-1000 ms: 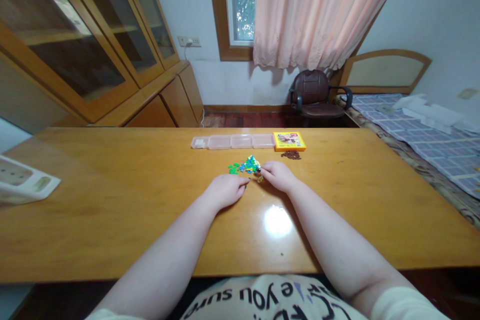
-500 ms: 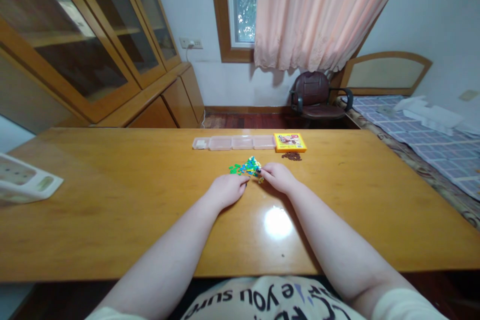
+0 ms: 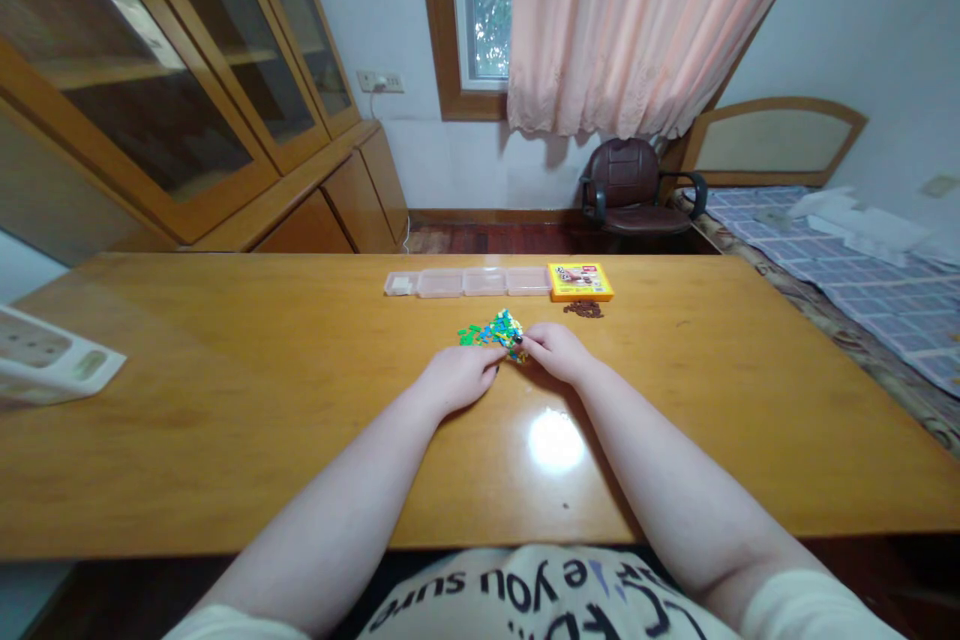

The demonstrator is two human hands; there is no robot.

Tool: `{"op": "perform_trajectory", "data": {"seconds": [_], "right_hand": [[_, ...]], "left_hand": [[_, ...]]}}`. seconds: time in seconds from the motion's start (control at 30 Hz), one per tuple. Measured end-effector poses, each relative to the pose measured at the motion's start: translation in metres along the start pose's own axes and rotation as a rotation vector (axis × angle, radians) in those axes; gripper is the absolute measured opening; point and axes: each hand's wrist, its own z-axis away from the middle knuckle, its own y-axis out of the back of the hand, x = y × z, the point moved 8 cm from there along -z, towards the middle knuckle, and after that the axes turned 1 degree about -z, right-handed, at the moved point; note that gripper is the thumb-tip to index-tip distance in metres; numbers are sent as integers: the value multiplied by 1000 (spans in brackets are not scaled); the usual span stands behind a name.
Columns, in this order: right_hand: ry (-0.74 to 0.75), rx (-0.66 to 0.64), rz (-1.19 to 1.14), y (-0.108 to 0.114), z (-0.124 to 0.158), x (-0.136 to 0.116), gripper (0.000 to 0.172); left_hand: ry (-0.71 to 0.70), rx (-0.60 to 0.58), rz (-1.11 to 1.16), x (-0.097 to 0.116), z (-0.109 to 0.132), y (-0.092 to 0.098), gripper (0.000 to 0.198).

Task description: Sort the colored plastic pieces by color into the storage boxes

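A small heap of tiny green, blue and yellow pieces lies on the wooden table just past my fingers. My left hand rests on the table with fingers curled, fingertips at the near edge of the heap. My right hand has its fingertips pinched together at the right side of the heap; what they pinch is too small to name. A little heap of brown pieces lies farther right.
A row of clear plastic compartment boxes and a yellow box stand behind the heaps. A white object lies at the table's left edge. Beyond the table are a wooden cabinet, a brown chair and a bed.
My left hand has crept slightly forward toward the coloured heap. My right hand stays pinched at the heap's right side.
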Motion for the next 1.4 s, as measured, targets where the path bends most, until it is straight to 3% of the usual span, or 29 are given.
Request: {"op": "perform_trajectory", "data": {"seconds": [0.3,0.47,0.67,0.9,1.13,1.4], "right_hand": [[-2,-27,20,-2,0,-1,39],[-86,5,130,4,-1,4,41],[-18,-11,125,0,-1,-1,41],[125,-89,85,-9,0,-19,41],[-111,87,199,11,-1,3,46],[-14,-21,119,-1,-2,-3,43]], "left_hand": [[8,-11,0,-1,0,-1,35],[93,-1,-7,-13,0,2,32],[211,47,-29,-29,0,6,32],[148,58,-10,-23,-1,4,32],[-23,-15,15,-7,2,0,36],[82,-7,-3,-16,1,2,34]]}}
